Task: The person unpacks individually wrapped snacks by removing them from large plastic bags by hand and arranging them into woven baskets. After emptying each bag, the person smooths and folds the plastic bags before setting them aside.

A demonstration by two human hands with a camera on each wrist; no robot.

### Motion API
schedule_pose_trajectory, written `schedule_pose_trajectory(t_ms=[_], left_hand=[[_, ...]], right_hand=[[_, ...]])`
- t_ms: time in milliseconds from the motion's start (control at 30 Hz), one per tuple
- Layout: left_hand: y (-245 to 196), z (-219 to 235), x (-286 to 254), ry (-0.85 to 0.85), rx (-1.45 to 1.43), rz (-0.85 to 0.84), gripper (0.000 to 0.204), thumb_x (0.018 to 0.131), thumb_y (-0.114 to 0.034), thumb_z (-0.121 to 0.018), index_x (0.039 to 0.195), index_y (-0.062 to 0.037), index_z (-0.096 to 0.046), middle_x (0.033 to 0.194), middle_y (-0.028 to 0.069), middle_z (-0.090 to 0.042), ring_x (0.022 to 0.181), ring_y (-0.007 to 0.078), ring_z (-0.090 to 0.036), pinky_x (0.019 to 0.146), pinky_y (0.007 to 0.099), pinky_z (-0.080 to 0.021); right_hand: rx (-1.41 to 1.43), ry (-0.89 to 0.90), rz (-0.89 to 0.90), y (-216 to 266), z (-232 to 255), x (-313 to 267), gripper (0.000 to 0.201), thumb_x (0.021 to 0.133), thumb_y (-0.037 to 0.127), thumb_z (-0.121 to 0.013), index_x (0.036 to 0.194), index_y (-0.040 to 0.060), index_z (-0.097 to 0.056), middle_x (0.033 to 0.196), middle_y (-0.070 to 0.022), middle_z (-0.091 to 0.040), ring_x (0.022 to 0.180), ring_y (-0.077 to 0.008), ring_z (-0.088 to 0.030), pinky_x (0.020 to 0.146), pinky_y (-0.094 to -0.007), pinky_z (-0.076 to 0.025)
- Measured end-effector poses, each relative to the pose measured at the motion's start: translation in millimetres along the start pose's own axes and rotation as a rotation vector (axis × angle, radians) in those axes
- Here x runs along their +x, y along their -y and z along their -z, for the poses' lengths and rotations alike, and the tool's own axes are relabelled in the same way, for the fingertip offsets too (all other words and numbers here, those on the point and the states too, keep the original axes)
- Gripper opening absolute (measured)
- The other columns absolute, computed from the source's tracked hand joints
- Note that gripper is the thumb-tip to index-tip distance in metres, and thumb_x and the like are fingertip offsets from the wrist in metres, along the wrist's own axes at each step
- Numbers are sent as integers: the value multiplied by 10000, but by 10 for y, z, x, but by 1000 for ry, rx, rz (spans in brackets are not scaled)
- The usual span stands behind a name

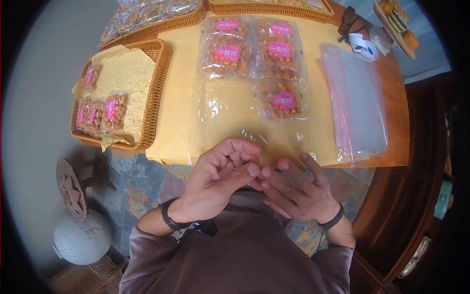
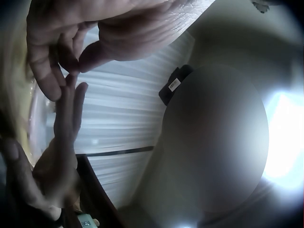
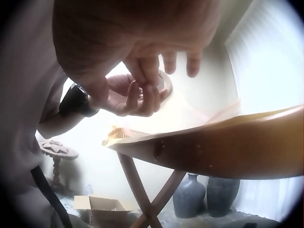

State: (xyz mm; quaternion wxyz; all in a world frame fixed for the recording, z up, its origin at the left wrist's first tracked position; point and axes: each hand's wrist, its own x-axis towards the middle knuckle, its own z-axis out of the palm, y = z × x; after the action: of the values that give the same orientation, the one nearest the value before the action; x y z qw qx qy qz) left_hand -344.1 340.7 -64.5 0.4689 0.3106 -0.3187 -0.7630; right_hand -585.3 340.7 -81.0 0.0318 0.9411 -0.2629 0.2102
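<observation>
In the head view, my left hand (image 1: 220, 180) is loosely curled at the table's front edge, its thumb and fingertips meeting the fingertips of my right hand (image 1: 301, 192). The right hand's fingers are extended and spread. No object shows between them. Beyond the hands, a large clear plastic sheet or bag (image 1: 220, 105) lies on the yellow covering. Several snack packets with pink labels (image 1: 227, 53) are in two columns on its far part, one packet (image 1: 285, 101) nearer on the right. The left wrist view also shows the fingertips touching.
At the left is a wicker basket (image 1: 155, 93) with paper and several packets. Clear bags (image 1: 360, 103) are stacked on the right of the wooden table (image 1: 397, 112). More filled baskets (image 1: 183, 20) line the back. A carved stool (image 1: 71, 188) stands at floor level, left.
</observation>
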Motion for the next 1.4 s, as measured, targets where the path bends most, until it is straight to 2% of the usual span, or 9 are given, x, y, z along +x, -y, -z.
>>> schedule_pose_trajectory(t_ms=[333, 500, 533, 600, 700, 800, 1100, 1300, 1400], left_hand=[[-5, -43, 14, -101, 95, -38, 306, 995, 52, -617, 1286, 29, -526, 1079, 97, -662, 960, 146, -687, 832, 284, -593], [-33, -47, 31, -151, 269, 20, 359, 927, 59, -718, 1251, 28, -565, 1015, 72, -677, 914, 108, -686, 789, 251, -591], [-47, -30, 26, -152, 298, 60, 353, 920, 50, -732, 1237, 27, -578, 997, 66, -680, 907, 99, -683, 770, 237, -588], [-45, -21, 15, -157, 326, 99, 348, 912, 42, -746, 1223, 27, -591, 978, 60, -683, 900, 89, -680, 751, 224, -585], [-30, -35, -3, -158, 319, 70, 329, 894, 89, -741, 1188, 37, -602, 998, 87, -681, 862, 123, -702, 699, 243, -595], [-66, -88, -4, -166, 301, 102, 331, 921, 19, -746, 1220, 36, -604, 991, 65, -688, 877, 79, -672, 706, 217, -581], [-66, -74, -15, -216, 362, 173, 203, 889, 23, -788, 1053, 52, -672, 964, 89, -707, 793, 105, -689, 688, 230, -589], [-15, 8, -23, -143, 338, 175, 177, 949, -30, -743, 1102, 37, -685, 977, 74, -736, 858, 80, -681, 714, 221, -577], [13, 56, -38, -58, 138, 156, 165, 976, -47, -714, 1116, 35, -684, 1012, 87, -747, 883, 93, -688, 753, 236, -574]], right_hand=[[-171, 51, 143, -70, 92, 75, 325, 946, 259, -617, 1243, 200, -733, 1457, 1, -613, 1423, -148, -504, 1187, -579, -369], [-305, 91, 300, -125, 195, 113, 250, 921, 282, -659, 1134, 219, -774, 1338, 42, -686, 1424, -128, -487, 1175, -565, -397], [-296, 95, 302, -120, 207, 101, 250, 921, 282, -659, 1134, 219, -774, 1338, 42, -686, 1424, -128, -487, 1175, -565, -397], [-303, 87, 291, -124, 222, 87, 333, 943, 240, -574, 1193, 132, -766, 1476, -33, -603, 1435, -114, -484, 1124, -438, -445], [-330, 88, 316, -128, 235, 68, 341, 938, 243, -574, 1197, 131, -766, 1482, -35, -598, 1432, -121, -488, 1133, -454, -440], [-327, 87, 283, -119, 230, 56, 334, 940, 244, -569, 1179, 128, -770, 1488, -42, -593, 1428, -127, -493, 1144, -473, -432], [-317, 120, 279, -87, 188, 68, 235, 913, 182, -609, 1033, 114, -800, 1475, -52, -605, 1421, -121, -492, 1159, -448, -434], [-315, 99, 262, -68, 158, 47, 249, 914, 200, -607, 1047, 121, -802, 1425, -16, -645, 1427, -135, -490, 1188, -488, -404], [-250, 75, 238, -59, 143, 8, 250, 914, 210, -608, 1052, 140, -805, 1425, 7, -646, 1439, -139, -481, 1203, -516, -379]])
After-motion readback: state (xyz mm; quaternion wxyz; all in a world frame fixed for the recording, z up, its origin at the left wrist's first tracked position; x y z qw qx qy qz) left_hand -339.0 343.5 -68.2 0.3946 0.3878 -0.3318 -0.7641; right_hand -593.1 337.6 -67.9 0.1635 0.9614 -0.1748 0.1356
